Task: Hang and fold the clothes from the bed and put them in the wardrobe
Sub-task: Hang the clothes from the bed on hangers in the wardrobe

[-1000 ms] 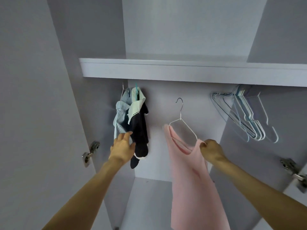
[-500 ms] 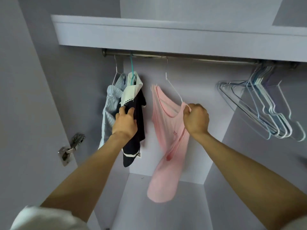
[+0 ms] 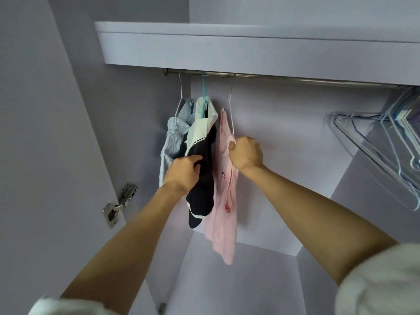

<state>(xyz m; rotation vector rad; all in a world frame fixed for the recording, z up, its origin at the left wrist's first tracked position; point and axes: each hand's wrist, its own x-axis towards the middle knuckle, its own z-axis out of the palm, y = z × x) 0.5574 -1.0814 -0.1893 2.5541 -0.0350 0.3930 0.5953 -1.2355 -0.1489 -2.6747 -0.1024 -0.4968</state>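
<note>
Right hand (image 3: 246, 155) gripped the pink top (image 3: 223, 201) at its hanger; left hand (image 3: 183, 173) pinched the dark garment (image 3: 202, 194) aside — best to check the hook sat on the rail (image 3: 295, 78) before letting go.

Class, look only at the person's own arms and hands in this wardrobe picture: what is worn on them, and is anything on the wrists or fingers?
Both forearms are bare. A white sleeve covers the right upper arm, and the edge of another white sleeve shows on the left arm at the bottom of the picture. The left hand and right hand wear no gloves; no watch, bracelet or ring is visible.
</note>
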